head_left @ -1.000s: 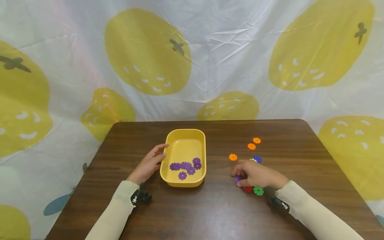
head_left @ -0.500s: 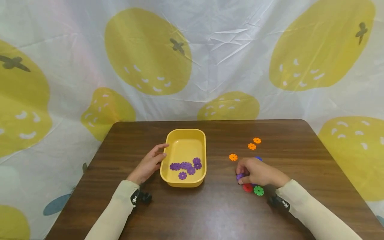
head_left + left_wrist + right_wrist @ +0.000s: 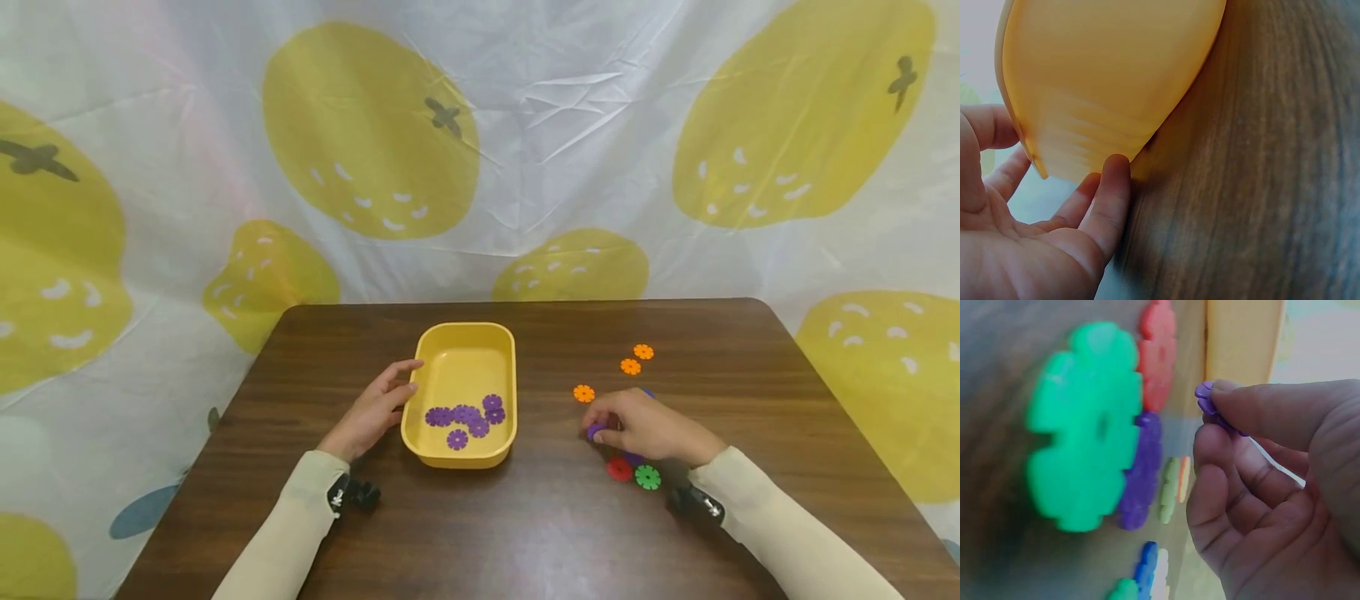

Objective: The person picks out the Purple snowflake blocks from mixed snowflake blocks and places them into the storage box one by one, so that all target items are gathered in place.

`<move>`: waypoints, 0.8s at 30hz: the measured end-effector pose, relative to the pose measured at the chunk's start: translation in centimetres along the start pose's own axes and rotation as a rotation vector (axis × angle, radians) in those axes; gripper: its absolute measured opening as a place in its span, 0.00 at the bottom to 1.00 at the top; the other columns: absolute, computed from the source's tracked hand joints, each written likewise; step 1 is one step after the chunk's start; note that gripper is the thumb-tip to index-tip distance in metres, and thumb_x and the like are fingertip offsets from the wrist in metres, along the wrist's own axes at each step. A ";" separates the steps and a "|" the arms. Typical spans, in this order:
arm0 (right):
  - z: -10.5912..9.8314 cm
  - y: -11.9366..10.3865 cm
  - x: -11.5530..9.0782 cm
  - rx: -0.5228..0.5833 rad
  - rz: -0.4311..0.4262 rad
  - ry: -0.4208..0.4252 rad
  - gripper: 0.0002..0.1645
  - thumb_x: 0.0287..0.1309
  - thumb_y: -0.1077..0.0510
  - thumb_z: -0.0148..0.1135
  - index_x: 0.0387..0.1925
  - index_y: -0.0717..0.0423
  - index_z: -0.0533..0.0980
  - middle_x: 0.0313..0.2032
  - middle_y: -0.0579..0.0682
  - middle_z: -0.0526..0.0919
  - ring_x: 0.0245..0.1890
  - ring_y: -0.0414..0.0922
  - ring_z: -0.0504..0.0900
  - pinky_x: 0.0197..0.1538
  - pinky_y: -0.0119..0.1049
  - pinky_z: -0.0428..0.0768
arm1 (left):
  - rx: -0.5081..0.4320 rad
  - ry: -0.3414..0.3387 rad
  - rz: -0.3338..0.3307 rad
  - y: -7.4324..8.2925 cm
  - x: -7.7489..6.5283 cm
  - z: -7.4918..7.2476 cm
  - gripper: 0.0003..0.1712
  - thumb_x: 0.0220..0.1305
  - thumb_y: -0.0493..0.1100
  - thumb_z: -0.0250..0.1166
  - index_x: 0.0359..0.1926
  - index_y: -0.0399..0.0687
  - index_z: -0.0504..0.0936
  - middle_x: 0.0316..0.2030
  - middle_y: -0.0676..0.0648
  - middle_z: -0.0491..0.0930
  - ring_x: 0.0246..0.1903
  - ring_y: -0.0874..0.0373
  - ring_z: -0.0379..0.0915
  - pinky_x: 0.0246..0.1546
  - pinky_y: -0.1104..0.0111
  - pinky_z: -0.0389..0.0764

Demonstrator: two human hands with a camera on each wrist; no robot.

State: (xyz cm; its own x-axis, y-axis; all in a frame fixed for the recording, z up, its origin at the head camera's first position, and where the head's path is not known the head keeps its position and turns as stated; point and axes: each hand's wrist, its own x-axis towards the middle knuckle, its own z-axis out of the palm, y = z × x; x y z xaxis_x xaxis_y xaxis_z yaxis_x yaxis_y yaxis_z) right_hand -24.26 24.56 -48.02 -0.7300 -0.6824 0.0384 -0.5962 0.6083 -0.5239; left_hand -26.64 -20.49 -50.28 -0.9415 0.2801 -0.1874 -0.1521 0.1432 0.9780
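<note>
Between thumb and fingertips my right hand (image 3: 645, 425) pinches a purple notched plastic disc (image 3: 1207, 403), seen close up in the right wrist view. Beneath that hand lie a red disc (image 3: 620, 469), a green disc (image 3: 648, 477) and another purple disc (image 3: 1141, 472). A blue disc (image 3: 648, 392) is mostly hidden behind the knuckles. On the left, my left hand (image 3: 370, 412) touches the side of a yellow tub (image 3: 459, 461), its fingers extended along the rim and outer wall. Several purple discs (image 3: 457, 439) lie in the tub's near half.
Three orange discs (image 3: 584, 393) lie beyond the right hand on the brown wooden table (image 3: 525, 533). More discs, among them a pale green disc (image 3: 1169, 487), show edge-on in the right wrist view. A curtain (image 3: 525, 167) with yellow fruit prints hangs behind the table.
My right hand has taken the purple disc between thumb and fingers and shifted slightly, the disc now tilted in its grip. The left hand and the tub stay where they were.
</note>
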 end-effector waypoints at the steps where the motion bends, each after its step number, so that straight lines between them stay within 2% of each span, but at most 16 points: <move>1: -0.1 -0.1 0.1 -0.004 -0.003 0.010 0.09 0.64 0.61 0.73 0.45 0.48 0.87 0.35 0.36 0.88 0.31 0.32 0.78 0.38 0.31 0.82 | -0.002 0.000 0.004 0.0 0.0 0.0 0.28 0.84 0.46 0.52 0.80 0.57 0.63 0.68 0.35 0.70 0.67 0.43 0.72 0.67 0.50 0.79; 13: -1.1 -1.1 2.1 0.022 -0.037 0.100 0.11 0.66 0.61 0.71 0.49 0.53 0.87 0.35 0.40 0.89 0.30 0.32 0.78 0.35 0.31 0.80 | 0.002 -0.009 0.023 -0.2 0.0 0.0 0.29 0.84 0.47 0.52 0.80 0.55 0.62 0.67 0.34 0.70 0.66 0.42 0.73 0.66 0.51 0.79; 19: -1.8 -2.5 3.1 0.025 -0.038 0.124 0.09 0.68 0.59 0.71 0.48 0.48 0.86 0.34 0.45 0.89 0.29 0.33 0.78 0.36 0.31 0.81 | -0.001 -0.006 0.015 -0.1 0.1 0.2 0.28 0.84 0.46 0.52 0.80 0.56 0.62 0.67 0.34 0.70 0.67 0.42 0.72 0.67 0.49 0.78; 24: -2.1 -3.5 4.0 0.032 -0.065 0.164 0.10 0.67 0.60 0.71 0.48 0.46 0.87 0.36 0.43 0.91 0.31 0.33 0.80 0.37 0.31 0.80 | -0.002 -0.004 0.018 -0.2 0.2 0.1 0.28 0.84 0.45 0.51 0.80 0.56 0.63 0.67 0.34 0.70 0.67 0.43 0.72 0.67 0.49 0.78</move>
State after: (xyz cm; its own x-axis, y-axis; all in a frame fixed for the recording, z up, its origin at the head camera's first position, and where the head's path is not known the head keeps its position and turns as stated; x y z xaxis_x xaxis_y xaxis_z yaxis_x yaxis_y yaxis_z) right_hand -25.77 20.53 -44.26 -0.7364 -0.6432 0.2099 -0.6350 0.5499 -0.5426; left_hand -26.73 -20.34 -50.50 -0.9429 0.2861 -0.1704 -0.1359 0.1365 0.9813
